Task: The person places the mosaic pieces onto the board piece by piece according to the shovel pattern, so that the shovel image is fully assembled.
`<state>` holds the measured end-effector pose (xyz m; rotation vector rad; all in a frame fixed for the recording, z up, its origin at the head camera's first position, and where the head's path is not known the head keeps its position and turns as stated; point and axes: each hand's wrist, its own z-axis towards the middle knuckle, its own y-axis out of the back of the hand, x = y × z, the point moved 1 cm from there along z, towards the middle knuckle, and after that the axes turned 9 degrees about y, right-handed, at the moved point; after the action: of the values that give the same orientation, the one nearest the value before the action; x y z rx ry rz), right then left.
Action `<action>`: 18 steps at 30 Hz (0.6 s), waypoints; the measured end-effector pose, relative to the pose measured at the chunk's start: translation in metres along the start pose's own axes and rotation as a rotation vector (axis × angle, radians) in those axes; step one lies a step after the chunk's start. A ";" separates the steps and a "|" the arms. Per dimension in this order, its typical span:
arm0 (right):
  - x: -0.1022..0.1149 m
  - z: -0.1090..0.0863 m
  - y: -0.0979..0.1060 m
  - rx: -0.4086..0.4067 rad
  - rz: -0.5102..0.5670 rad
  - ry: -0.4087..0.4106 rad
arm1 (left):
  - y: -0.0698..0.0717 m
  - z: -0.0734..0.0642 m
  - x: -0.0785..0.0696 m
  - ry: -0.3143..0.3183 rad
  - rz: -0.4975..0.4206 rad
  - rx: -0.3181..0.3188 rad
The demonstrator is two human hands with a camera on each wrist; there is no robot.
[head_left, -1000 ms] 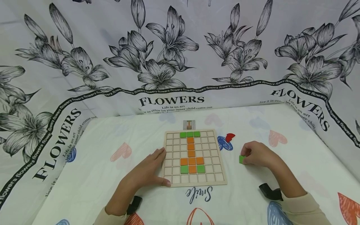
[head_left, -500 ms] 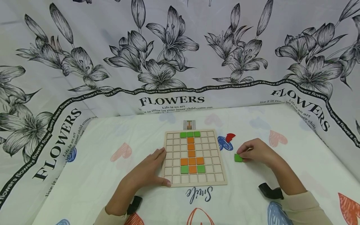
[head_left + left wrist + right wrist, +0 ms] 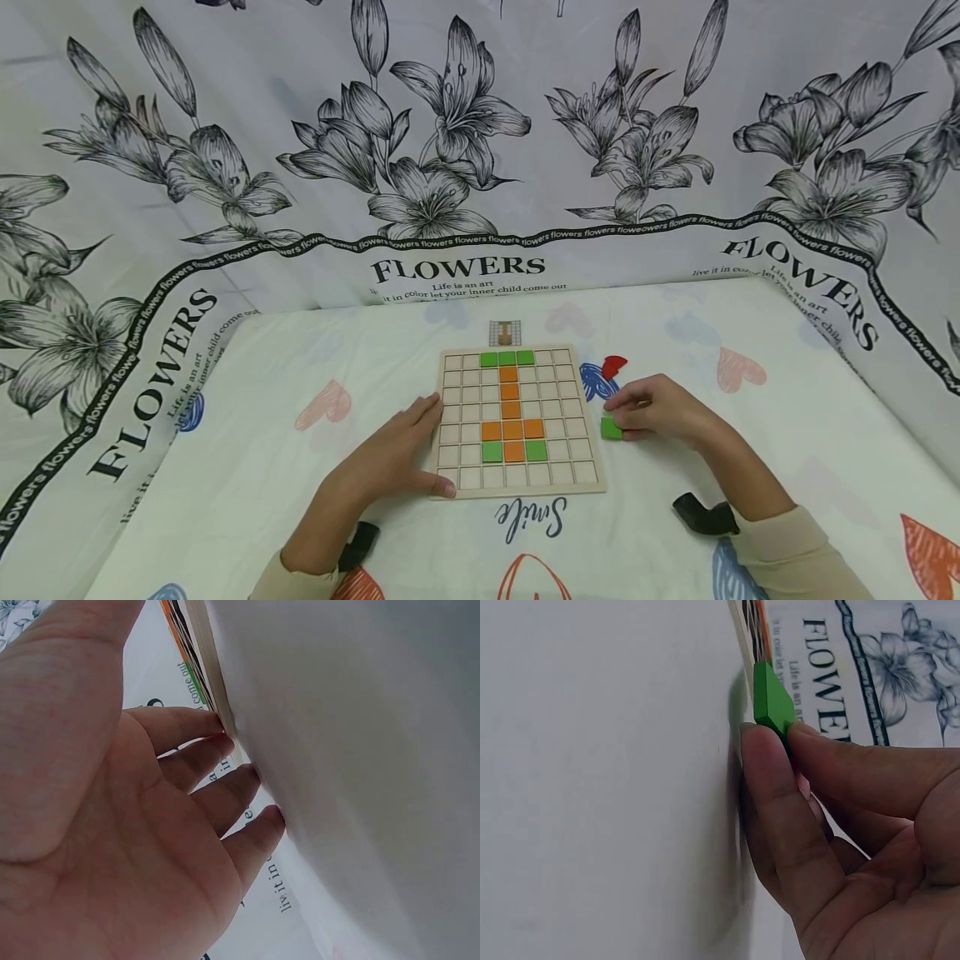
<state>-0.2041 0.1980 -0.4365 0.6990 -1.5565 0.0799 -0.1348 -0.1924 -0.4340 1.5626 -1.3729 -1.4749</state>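
A wooden grid board (image 3: 561, 474) lies flat on the cloth in the head view. Set in its cells are a column of orange tiles (image 3: 510, 392) with a short orange crossbar, a row of green tiles (image 3: 507, 359) at the far end, and two more green ones near the bottom. My left hand (image 3: 390, 458) rests against the board's left side, thumb at the near corner, fingers fairly straight. Just right of the board, my right hand (image 3: 663, 412) pinches a green square tile (image 3: 771, 697) between thumb and fingers. That tile is tilted in the right wrist view.
A small printed pattern card (image 3: 505, 333) lies beyond the board's far edge. The tabletop cloth (image 3: 300, 475) carries hearts and lettering, and a flower-printed curtain (image 3: 480, 167) hangs behind. Black camera mounts (image 3: 705, 514) sit at both wrists.
My right hand has moved left toward the board with the green tile, now close to its right edge. The left hand and the board have stayed put.
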 end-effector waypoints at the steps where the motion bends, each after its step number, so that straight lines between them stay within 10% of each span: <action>1: 0.001 0.001 -0.002 0.001 0.001 -0.002 | 0.000 0.000 0.000 0.001 0.004 0.000; 18: 0.023 0.020 -0.045 0.104 -0.022 0.082 | 0.001 0.000 -0.001 0.003 -0.012 0.003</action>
<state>-0.1992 0.1441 -0.4342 0.7853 -1.4738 0.1721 -0.1349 -0.1922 -0.4326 1.5772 -1.3664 -1.4777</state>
